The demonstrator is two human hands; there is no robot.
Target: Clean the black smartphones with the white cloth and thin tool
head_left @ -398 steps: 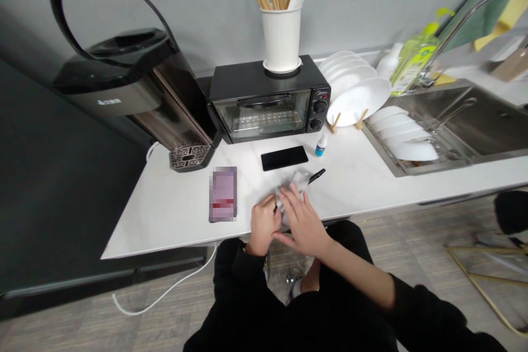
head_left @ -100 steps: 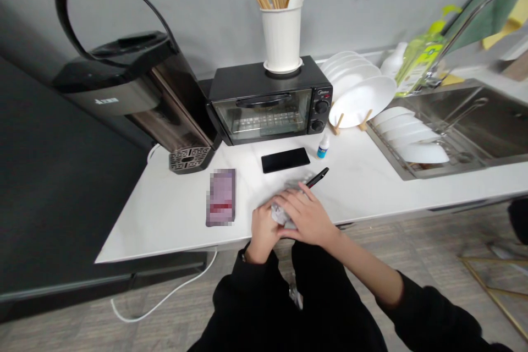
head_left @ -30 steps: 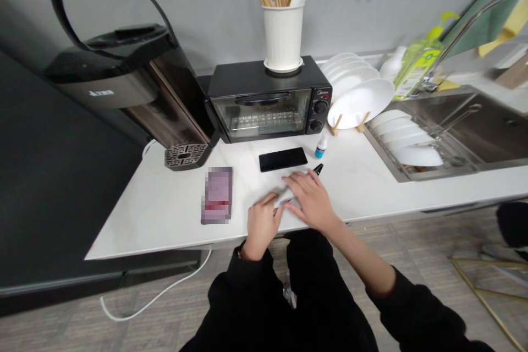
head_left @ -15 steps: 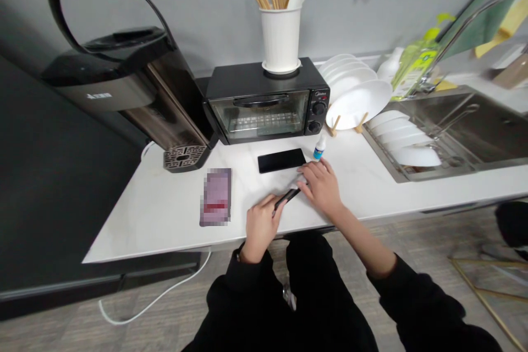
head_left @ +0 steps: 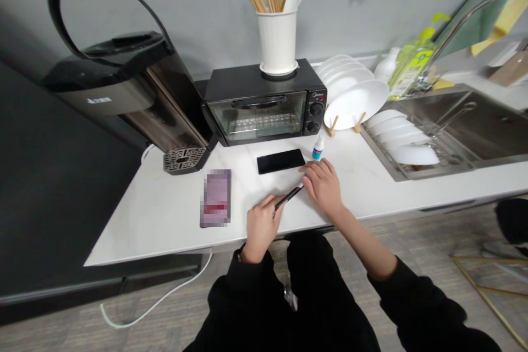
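A slim black phone (head_left: 287,198), tilted up and seen nearly edge-on, is gripped at its near end by my left hand (head_left: 262,225). My right hand (head_left: 324,187) lies at the phone's far end, fingers bent and close together; what they hold, if anything, is hidden. Just beyond, another black phone (head_left: 281,161) rests flat with its dark face up. A small white bottle with a blue label (head_left: 317,149) stands upright past my right fingertips. Left of my hands lies a flat, purplish rectangular thing (head_left: 215,198), blurred by pixels.
A black toaster oven (head_left: 256,113) at the back carries a white cup of chopsticks (head_left: 277,41). On the left stands a tall dark water dispenser (head_left: 165,99). White plates (head_left: 357,103) lean in a rack beside the sink (head_left: 466,159), which holds white bowls (head_left: 412,151).
My right fingers have shifted slightly off the phone's far end, and a pale bit seen there is now hidden. My left hand keeps its grip. The view has tilted a little.
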